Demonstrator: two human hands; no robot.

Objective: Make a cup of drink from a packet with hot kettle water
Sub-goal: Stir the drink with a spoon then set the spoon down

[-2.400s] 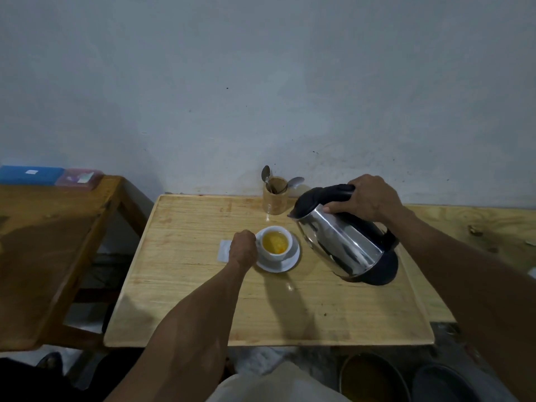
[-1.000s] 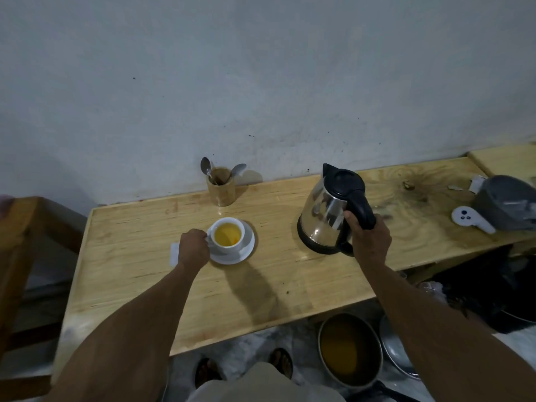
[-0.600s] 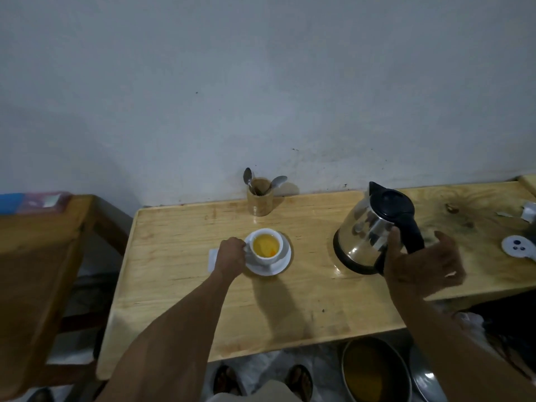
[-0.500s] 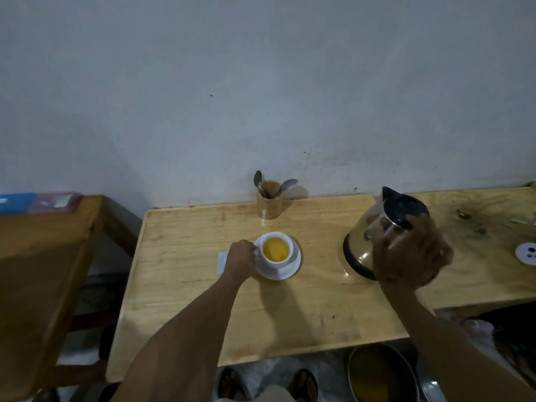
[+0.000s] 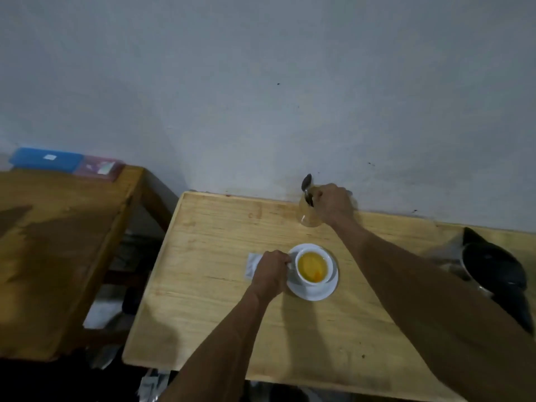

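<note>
A white cup (image 5: 301, 275) of yellow drink stands on a white saucer (image 5: 314, 293) in the middle of the light wooden table (image 5: 208, 285). My left hand (image 5: 271, 271) is closed on the cup's handle at its left side. A white packet (image 5: 251, 264) lies flat just left of that hand, partly hidden by it. At the back by the wall, my right hand (image 5: 330, 203) is over the brown spoon holder (image 5: 308, 219), fingers pinched on the handle of a spoon (image 5: 307, 182) that sticks up. The steel kettle (image 5: 490, 266) with its black lid stands at the right, behind my right forearm.
A darker wooden table (image 5: 58, 242) stands to the left across a gap, with a blue box (image 5: 46, 159) and a pink box (image 5: 100, 168) at its back edge. The grey wall runs right behind both tables.
My right hand set the kettle down at the right, let go of it and reached across to the spoon holder. My left hand has stayed on the cup.
</note>
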